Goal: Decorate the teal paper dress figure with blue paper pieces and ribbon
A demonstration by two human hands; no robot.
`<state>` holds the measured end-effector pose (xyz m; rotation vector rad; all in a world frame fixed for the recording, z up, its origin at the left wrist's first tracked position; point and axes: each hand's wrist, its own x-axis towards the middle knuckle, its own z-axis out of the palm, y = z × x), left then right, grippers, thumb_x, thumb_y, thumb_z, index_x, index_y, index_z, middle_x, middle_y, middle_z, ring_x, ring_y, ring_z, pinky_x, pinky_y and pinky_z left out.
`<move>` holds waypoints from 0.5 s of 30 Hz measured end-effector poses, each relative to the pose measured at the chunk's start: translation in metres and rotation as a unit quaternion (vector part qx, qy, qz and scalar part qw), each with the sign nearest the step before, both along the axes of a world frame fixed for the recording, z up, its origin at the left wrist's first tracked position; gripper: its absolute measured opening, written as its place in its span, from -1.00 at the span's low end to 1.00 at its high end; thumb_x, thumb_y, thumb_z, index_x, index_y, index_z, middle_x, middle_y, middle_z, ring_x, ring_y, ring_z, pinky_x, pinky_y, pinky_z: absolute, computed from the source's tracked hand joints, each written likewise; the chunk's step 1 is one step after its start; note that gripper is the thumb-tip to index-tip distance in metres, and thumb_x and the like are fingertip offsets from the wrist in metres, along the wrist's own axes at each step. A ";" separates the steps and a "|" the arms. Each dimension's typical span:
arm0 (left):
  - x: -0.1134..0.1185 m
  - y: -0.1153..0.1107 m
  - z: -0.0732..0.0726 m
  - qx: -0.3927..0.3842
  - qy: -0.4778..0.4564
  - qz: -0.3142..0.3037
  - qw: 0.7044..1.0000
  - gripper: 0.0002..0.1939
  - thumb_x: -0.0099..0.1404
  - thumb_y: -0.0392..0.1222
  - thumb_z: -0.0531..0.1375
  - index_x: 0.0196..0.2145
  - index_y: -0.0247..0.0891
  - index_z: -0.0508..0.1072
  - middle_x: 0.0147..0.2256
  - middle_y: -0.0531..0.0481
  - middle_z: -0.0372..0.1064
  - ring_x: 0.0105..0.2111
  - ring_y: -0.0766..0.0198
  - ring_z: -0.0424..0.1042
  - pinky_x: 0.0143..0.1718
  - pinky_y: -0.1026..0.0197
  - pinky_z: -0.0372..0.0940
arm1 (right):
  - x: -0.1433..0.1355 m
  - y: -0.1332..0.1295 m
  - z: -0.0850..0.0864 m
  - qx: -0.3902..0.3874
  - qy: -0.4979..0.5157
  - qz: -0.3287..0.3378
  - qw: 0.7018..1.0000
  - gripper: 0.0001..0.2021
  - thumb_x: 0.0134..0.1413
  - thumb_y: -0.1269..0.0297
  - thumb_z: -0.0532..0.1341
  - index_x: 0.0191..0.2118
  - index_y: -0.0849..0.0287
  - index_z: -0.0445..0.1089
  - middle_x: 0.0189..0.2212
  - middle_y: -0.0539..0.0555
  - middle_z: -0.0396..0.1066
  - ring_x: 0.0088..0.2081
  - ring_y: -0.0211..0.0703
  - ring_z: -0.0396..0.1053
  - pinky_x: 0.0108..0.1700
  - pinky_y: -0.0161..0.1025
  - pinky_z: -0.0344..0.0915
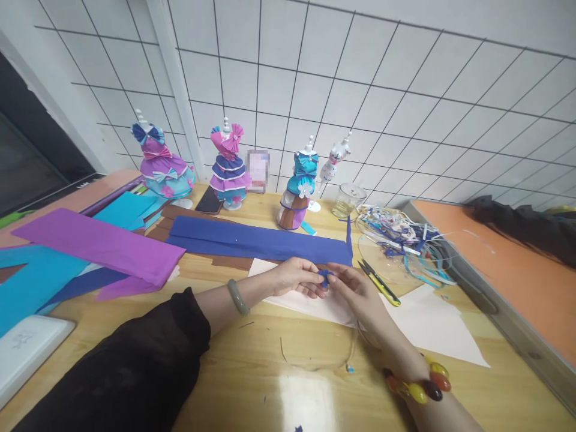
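Between my fingertips is a small folded piece of dark blue crepe paper (324,277), partly covered by them. My left hand (294,276) pinches it from one side, my right hand (355,289) from the other. Beneath both hands lies a pale pink sheet (310,304) on the wooden table. Just beyond them stretches a long folded strip of dark blue crepe paper (252,240). Yellow-and-black snips (380,285) rest to the right of my right hand. A thin string (310,365) curls on the table nearer to me.
Mini dress forms in crepe-paper dresses, one pink and purple (228,171), one teal (302,186), stand along the tiled wall. A bare form (335,159) and a glass (348,200) are behind. Scraps (400,231) heap at right; purple paper (99,243) and a white box (31,348) lie left.
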<state>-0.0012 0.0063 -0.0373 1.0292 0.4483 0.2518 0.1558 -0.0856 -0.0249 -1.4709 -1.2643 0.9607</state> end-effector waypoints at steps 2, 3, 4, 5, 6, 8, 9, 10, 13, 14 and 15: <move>0.000 0.000 -0.002 0.007 -0.006 -0.003 1.000 -0.64 -0.05 -0.04 0.33 -0.41 -0.38 0.37 -0.45 -0.17 0.46 -0.43 0.25 0.45 -0.27 0.14 0.28 | -0.005 0.000 -0.005 -0.003 0.033 -0.010 0.999 -0.63 -0.07 0.11 0.25 -0.13 0.17 0.32 -0.29 0.12 0.43 -0.30 -0.12 0.38 -0.22 -0.15 0.30; 0.000 0.001 -0.003 0.010 -0.010 -0.004 1.000 -0.65 -0.04 -0.05 0.32 -0.41 -0.38 0.37 -0.45 -0.17 0.46 -0.43 0.25 0.45 -0.28 0.14 0.28 | -0.005 0.000 -0.007 0.000 0.046 -0.017 0.999 -0.62 -0.10 0.13 0.27 -0.13 0.16 0.31 -0.33 0.10 0.42 -0.34 -0.14 0.37 -0.25 -0.16 0.30; 0.000 0.001 -0.003 0.012 -0.013 -0.007 1.000 -0.67 -0.02 -0.06 0.31 -0.41 -0.38 0.37 -0.44 -0.18 0.45 -0.43 0.24 0.46 -0.28 0.14 0.28 | -0.004 0.001 -0.008 0.005 0.058 -0.023 0.998 -0.61 -0.11 0.14 0.28 -0.13 0.16 0.31 -0.36 0.08 0.41 -0.37 -0.17 0.36 -0.27 -0.18 0.30; 0.001 0.002 -0.004 0.009 -0.014 -0.011 1.000 -0.68 0.00 -0.07 0.30 -0.41 -0.38 0.37 -0.44 -0.18 0.45 -0.42 0.23 0.46 -0.27 0.13 0.29 | -0.003 0.002 -0.009 0.008 0.069 -0.027 0.997 -0.60 -0.13 0.15 0.29 -0.13 0.16 0.30 -0.38 0.06 0.40 -0.38 -0.18 0.35 -0.28 -0.19 0.29; 0.001 0.003 -0.005 0.003 -0.014 -0.013 1.000 -0.69 0.02 -0.07 0.29 -0.40 -0.38 0.37 -0.44 -0.19 0.45 -0.41 0.22 0.46 -0.27 0.12 0.29 | -0.001 0.002 -0.010 0.009 0.080 -0.030 0.996 -0.60 -0.13 0.15 0.30 -0.12 0.16 0.30 -0.39 0.05 0.39 -0.39 -0.19 0.35 -0.28 -0.19 0.29; 0.002 0.004 -0.006 -0.015 -0.014 -0.010 1.000 -0.70 0.04 -0.08 0.27 -0.36 -0.37 0.36 -0.44 -0.17 0.45 -0.40 0.18 0.47 -0.28 0.09 0.30 | 0.001 0.003 -0.010 0.009 0.091 -0.034 0.995 -0.59 -0.13 0.15 0.30 -0.12 0.15 0.29 -0.38 0.05 0.39 -0.38 -0.19 0.34 -0.27 -0.21 0.28; 0.002 0.005 -0.007 -0.023 -0.016 -0.005 1.000 -0.70 0.05 -0.09 0.26 -0.35 -0.36 0.35 -0.45 -0.17 0.45 -0.40 0.17 0.47 -0.28 0.08 0.30 | 0.002 0.003 -0.010 0.008 0.091 -0.035 0.995 -0.59 -0.13 0.15 0.30 -0.11 0.16 0.29 -0.37 0.06 0.39 -0.37 -0.19 0.33 -0.27 -0.21 0.27; 0.003 0.006 -0.008 -0.030 -0.020 0.000 0.999 -0.71 0.06 -0.09 0.25 -0.34 -0.35 0.35 -0.45 -0.15 0.44 -0.40 0.16 0.47 -0.29 0.08 0.31 | 0.002 0.003 -0.010 0.009 0.090 -0.036 0.995 -0.59 -0.13 0.16 0.29 -0.11 0.16 0.29 -0.36 0.06 0.39 -0.36 -0.19 0.33 -0.26 -0.22 0.26; 0.004 0.006 -0.009 -0.033 -0.025 0.010 0.999 -0.71 0.08 -0.06 0.23 -0.34 -0.35 0.35 -0.47 -0.13 0.43 -0.41 0.15 0.47 -0.34 0.10 0.33 | 0.004 0.004 -0.014 0.005 0.087 -0.031 0.996 -0.57 -0.13 0.17 0.30 -0.09 0.17 0.29 -0.40 0.04 0.37 -0.35 -0.19 0.32 -0.27 -0.23 0.25; 0.004 0.005 -0.009 -0.030 -0.023 0.010 0.999 -0.70 0.08 -0.06 0.23 -0.33 -0.35 0.35 -0.47 -0.13 0.43 -0.42 0.15 0.47 -0.35 0.11 0.33 | 0.005 0.004 -0.015 0.003 0.087 -0.030 0.996 -0.57 -0.13 0.17 0.30 -0.09 0.17 0.29 -0.41 0.03 0.36 -0.36 -0.19 0.32 -0.28 -0.23 0.25; 0.004 0.005 -0.009 -0.024 -0.019 0.011 0.999 -0.69 0.08 -0.06 0.24 -0.33 -0.35 0.35 -0.47 -0.13 0.43 -0.42 0.16 0.47 -0.36 0.13 0.33 | 0.005 0.004 -0.016 0.001 0.087 -0.030 0.996 -0.56 -0.14 0.18 0.30 -0.09 0.17 0.29 -0.42 0.03 0.35 -0.37 -0.20 0.31 -0.28 -0.24 0.25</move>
